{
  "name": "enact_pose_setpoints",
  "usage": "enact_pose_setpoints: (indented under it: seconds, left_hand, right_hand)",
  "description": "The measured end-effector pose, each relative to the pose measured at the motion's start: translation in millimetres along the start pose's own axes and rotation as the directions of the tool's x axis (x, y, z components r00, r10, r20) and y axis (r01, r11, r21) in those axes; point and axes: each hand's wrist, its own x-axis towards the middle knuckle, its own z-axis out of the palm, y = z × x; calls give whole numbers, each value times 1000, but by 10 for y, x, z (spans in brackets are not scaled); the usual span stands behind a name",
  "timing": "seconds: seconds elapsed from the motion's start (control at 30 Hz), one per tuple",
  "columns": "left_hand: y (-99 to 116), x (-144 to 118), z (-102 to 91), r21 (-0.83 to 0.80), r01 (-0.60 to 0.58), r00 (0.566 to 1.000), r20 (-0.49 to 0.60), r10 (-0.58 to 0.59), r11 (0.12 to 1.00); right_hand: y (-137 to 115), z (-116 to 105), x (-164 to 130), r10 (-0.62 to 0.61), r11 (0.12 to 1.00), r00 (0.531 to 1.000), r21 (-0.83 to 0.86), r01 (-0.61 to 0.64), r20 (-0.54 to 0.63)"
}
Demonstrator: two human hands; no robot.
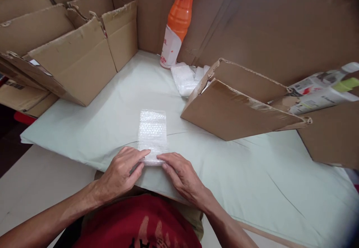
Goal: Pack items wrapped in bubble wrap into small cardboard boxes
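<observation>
Pale green table (252, 173), smooth and matte, faintly creased, filling most of the view. Brown corrugated cardboard walls standing along the far edge. Open cardboard boxes (73, 49) with torn flaps crowding the far left corner. Tilted cardboard box (238, 106) with ragged rim leaning at the right of centre, printed packets (322, 91) poking out behind it. Orange plastic bottle (177, 23) with white label, upright against the far wall. Small heap of bubble wrap pieces (185, 77) just beside the bottle's foot, near the tilted box.

Bubble wrap sheet (153, 134), clear, dimpled, oblong, lying flat near the near edge at mid-table, long side running away from the body. Near end of the sheet pinned under fingertips of both hands. Left hand (122, 173) loosely curled, fingers pressing the sheet's near left corner. Right hand (179, 175) likewise half curled, fingertips on the near right corner, almost touching the left.

Bare open table all around the sheet, widest to the right and toward the near right corner.
</observation>
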Motion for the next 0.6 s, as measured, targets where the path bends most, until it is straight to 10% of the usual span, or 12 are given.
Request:
enact_pose_setpoints:
  seconds: [0.17, 0.4, 0.6]
  left_hand:
    - [-38, 97, -5, -34, 228, 971, 85, -224, 973]
    - [-77, 140, 22, 223, 90, 996, -37, -84, 971]
    - [61, -84, -41, -10, 32, 999, 44, -31, 999]
  right_hand:
    - [-57, -9, -221, -108, 970, 952, -241, 38, -285]
    - [40, 137, 95, -239, 875, 971, -429, 225, 20]
    - [6, -1, 58, -74, 984, 994, -158, 86, 81]
